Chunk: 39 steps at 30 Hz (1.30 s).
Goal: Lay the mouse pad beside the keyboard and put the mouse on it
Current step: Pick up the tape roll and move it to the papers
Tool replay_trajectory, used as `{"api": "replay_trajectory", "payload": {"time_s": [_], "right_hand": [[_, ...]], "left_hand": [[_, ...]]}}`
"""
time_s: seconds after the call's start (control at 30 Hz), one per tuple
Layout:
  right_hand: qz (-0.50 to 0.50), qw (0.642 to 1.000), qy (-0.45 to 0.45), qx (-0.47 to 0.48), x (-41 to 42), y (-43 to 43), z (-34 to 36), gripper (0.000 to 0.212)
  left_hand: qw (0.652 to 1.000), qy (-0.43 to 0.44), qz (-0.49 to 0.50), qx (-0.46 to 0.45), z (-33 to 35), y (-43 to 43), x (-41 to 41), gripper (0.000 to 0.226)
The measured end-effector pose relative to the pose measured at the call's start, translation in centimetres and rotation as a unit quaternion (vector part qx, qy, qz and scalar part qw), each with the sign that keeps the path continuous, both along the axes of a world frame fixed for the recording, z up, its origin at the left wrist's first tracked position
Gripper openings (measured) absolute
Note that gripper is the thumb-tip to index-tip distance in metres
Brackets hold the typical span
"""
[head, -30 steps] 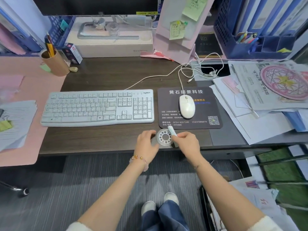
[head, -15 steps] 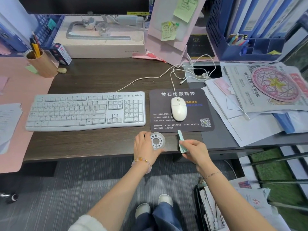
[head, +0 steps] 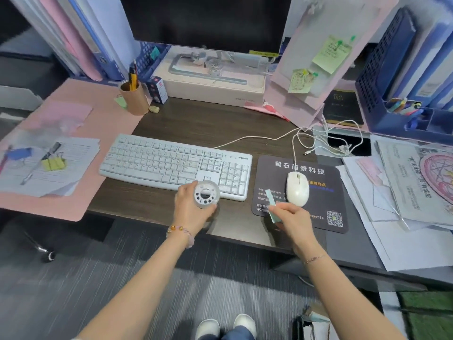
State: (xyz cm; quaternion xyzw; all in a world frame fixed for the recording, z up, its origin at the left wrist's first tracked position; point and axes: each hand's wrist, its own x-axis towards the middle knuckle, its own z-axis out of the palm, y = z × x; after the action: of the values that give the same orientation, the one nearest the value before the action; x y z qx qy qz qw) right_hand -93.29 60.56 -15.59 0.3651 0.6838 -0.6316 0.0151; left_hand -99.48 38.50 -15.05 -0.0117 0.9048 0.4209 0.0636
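The black mouse pad (head: pixel 316 190) with white lettering lies flat on the dark desk, just right of the white keyboard (head: pixel 171 165). The white wired mouse (head: pixel 297 188) rests on the pad's middle. My left hand (head: pixel 190 209) holds a clear tape roll (head: pixel 206 194) lifted above the desk in front of the keyboard's number pad. My right hand (head: pixel 290 218) hovers over the pad's near left corner and pinches a small pale green strip (head: pixel 271 204), just left of the mouse.
A monitor (head: pixel 208 20) on a beige box stands behind the keyboard. A brown pen cup (head: pixel 133 98) and pink mat (head: pixel 49 148) with papers lie left. Paper stacks (head: pixel 404 187) crowd the right, with blue file racks (head: pixel 404 94) behind. White cables (head: pixel 326 141) trail behind the pad.
My left hand lifted the tape roll off the desk edge, up toward the keyboard. My right hand carried the green strip up over the pad's corner. The head camera tilted upward and leftward.
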Motion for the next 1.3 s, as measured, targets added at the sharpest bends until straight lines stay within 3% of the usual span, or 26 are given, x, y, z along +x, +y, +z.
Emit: {"api": "replay_trajectory", "payload": {"time_s": [0.3,0.47,0.57,0.67,0.97,1.07,1.3], "right_hand": [[0.154,0.986,0.047,0.048,-7.1,-10.1,3.6,0.02],[0.208,0.972,0.058,0.093,-10.6,-18.4,3.6,0.015],[0.22,0.968,0.062,0.107,-13.0,-24.9,3.3,0.023],[0.214,0.97,0.057,0.105,-15.3,-31.9,3.0,0.03],[0.19,0.977,0.026,0.094,-22.2,-44.6,2.9,0.019],[0.181,0.975,0.017,0.129,-25.5,-45.8,2.5,0.009],[0.128,0.977,-0.021,0.171,-32.6,-46.4,0.5,0.013]], "left_hand": [[0.991,0.052,0.117,0.028,4.0,-10.1,-0.7,0.065],[0.982,0.064,0.173,0.035,4.9,-20.2,-2.1,0.056],[0.977,0.064,0.201,0.018,5.2,-28.0,-4.1,0.048],[0.977,0.036,0.211,0.01,5.6,-35.7,-6.2,0.057],[0.989,-0.004,0.148,-0.014,4.9,-46.8,-15.0,0.054],[0.997,-0.016,0.07,-0.025,4.1,-46.5,-19.5,0.049],[0.997,-0.041,-0.027,-0.061,1.3,-42.6,-29.6,0.056]]}}
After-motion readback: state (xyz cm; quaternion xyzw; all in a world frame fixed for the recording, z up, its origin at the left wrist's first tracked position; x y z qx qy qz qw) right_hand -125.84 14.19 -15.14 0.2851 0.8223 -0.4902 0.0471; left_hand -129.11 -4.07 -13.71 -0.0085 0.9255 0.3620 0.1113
